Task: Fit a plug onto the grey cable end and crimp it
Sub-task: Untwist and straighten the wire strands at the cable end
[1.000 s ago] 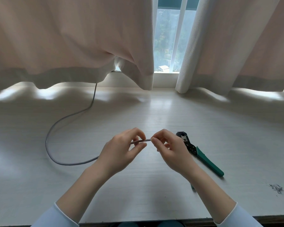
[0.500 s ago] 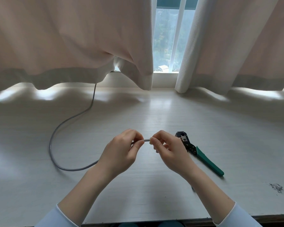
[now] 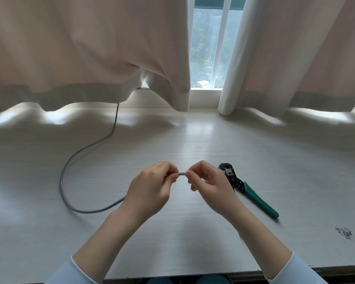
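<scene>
A grey cable (image 3: 70, 165) runs from under the left curtain, loops across the white table and ends between my hands. My left hand (image 3: 152, 189) pinches the cable just behind its tip. Only a short grey stub (image 3: 182, 173) shows between the two hands. My right hand (image 3: 209, 181) pinches the very end of that stub with thumb and forefinger; whatever lies inside those fingers is hidden, and no plug can be made out. A crimping tool (image 3: 248, 189) with a black head and green handles lies on the table just right of my right hand.
Pale curtains (image 3: 90, 58) hang down to the table's far edge, with a window gap (image 3: 209, 48) between them. A small heap of dark scraps (image 3: 343, 232) lies at the front right. The table's front edge (image 3: 193, 273) runs along the bottom.
My hands have drawn closer, so less of the cable end shows between them. The cable loop on the table has shifted slightly to the right.
</scene>
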